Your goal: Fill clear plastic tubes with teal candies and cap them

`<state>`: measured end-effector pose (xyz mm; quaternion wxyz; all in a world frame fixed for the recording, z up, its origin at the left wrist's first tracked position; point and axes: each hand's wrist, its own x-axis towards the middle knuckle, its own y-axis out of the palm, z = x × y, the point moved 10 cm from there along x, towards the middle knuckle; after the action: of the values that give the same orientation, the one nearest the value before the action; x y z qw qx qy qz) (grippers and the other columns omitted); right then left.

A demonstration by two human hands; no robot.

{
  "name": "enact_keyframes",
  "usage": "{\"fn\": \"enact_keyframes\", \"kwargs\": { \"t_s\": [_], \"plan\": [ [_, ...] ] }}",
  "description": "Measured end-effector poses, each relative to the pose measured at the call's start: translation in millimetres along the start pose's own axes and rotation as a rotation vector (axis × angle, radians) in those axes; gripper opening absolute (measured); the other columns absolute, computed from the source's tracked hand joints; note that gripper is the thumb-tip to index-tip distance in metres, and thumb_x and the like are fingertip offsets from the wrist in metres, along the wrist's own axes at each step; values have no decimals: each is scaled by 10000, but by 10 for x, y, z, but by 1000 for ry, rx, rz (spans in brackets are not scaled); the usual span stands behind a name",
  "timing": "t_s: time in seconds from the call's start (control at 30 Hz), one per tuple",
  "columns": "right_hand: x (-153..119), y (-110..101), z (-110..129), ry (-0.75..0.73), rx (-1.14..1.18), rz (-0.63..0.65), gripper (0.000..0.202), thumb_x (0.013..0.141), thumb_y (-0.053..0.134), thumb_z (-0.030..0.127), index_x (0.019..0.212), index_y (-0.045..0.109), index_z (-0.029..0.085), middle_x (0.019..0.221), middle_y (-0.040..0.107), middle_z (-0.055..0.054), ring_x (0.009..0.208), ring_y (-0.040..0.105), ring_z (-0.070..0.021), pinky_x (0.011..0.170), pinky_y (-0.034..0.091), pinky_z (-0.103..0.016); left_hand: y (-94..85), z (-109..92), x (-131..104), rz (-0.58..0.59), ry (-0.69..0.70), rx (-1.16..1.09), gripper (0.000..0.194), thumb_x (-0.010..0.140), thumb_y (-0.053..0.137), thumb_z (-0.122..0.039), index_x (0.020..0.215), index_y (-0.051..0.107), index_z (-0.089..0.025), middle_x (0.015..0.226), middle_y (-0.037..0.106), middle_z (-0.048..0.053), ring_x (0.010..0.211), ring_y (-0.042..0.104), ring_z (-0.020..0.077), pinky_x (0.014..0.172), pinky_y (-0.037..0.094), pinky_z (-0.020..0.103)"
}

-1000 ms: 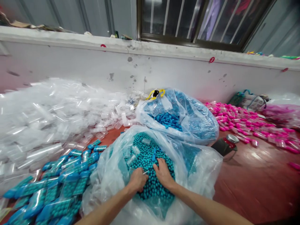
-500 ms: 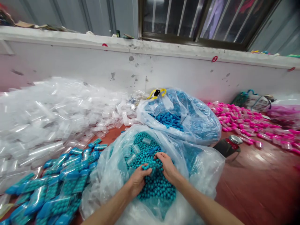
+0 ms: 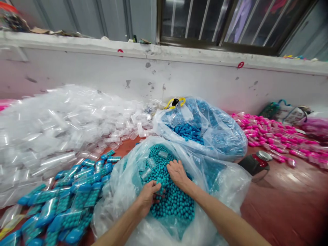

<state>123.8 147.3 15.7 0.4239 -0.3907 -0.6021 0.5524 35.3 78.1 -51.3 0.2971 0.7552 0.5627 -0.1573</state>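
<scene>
My left hand [image 3: 149, 195] is closed round a small clear plastic container [image 3: 160, 193] filled with teal beads, low over the bead heap. My right hand [image 3: 177, 173] lies on the heap just to the right and beyond, its fingers curled down; what they grip is hidden beneath them. Around both hands are loose teal beads [image 3: 176, 204] inside a large open clear plastic bag [image 3: 123, 194]. Several empty clear containers [image 3: 147, 173] lie on the beads, left of my right hand.
Filled containers with blue caps [image 3: 64, 205] are piled at the left, before a large heap of empty clear containers [image 3: 64, 123]. Behind stands a bag of blue caps [image 3: 189, 132]. To the right are a lidded jar [image 3: 263, 157] and pink-capped containers [image 3: 271, 133] on the red floor.
My right hand has left the container in my left hand and come down over the spot where a blue cap lay. My left hand has drawn slightly down. The view has shifted a little left.
</scene>
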Motion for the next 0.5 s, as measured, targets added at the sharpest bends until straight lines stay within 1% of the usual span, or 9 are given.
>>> {"fn": "enact_keyframes", "kwargs": {
  "t_s": [0.1,0.17,0.23,0.27,0.3,0.37,0.4,0.43,0.5],
  "plan": [
    [-136,12,9,-20,99,1,251,835,351,71,884,578,165,875,610,-96,841,532,-226,755,387,-351,125,-29,-45,128,27,-105,432,550,697,-439,713,372,-207,669,612,-11,665,589,159,574,361,239],
    [-256,28,-39,-5,304,3,273,852,326,104,963,568,165,913,619,-95,848,550,-213,753,396,-323,179,-65,-57,172,83,-111,411,577,688,-426,754,394,-201,706,620,1,699,594,159,589,362,235],
    [-355,73,-104,28,556,24,276,869,328,172,1038,547,175,969,624,-85,882,564,-202,771,400,-304,179,-87,-43,159,145,-47,398,598,670,-425,824,440,-191,733,619,4,696,583,153,576,345,226],
    [-391,96,-137,50,657,37,269,862,356,200,1062,536,181,973,627,-78,887,569,-200,773,402,-300,169,-104,-32,141,182,-1,389,603,663,-417,844,463,-186,736,612,0,683,570,145,569,337,222],
    [-418,116,-170,79,737,52,264,846,390,217,1069,527,186,934,636,-67,860,577,-196,756,406,-296,158,-130,-23,124,229,42,371,607,657,-403,850,485,-181,734,601,-7,671,553,135,567,332,219],
    [-452,153,-230,170,893,101,213,824,418,243,999,527,192,725,624,-24,686,579,-173,643,416,-275,151,-199,-16,107,328,97,302,618,643,-364,814,514,-174,715,569,-23,658,515,120,588,340,220],
    [-465,164,-245,225,994,129,166,827,410,270,924,523,195,607,576,8,575,548,-153,570,406,-258,158,-236,-20,113,375,105,262,630,630,-346,792,518,-174,710,554,-29,661,501,116,613,352,223],
    [-478,170,-235,271,1112,164,154,837,392,309,835,502,201,516,510,39,477,493,-128,501,381,-239,171,-271,-29,125,417,111,228,647,613,-333,780,517,-175,710,545,-31,670,493,116,639,363,227],
    [-503,163,-140,319,1359,254,243,840,373,409,703,420,214,440,412,78,371,381,-89,404,325,-208,206,-324,-54,151,476,143,182,687,576,-315,785,512,-176,730,545,-27,707,493,125,693,378,239]
  ]
}}
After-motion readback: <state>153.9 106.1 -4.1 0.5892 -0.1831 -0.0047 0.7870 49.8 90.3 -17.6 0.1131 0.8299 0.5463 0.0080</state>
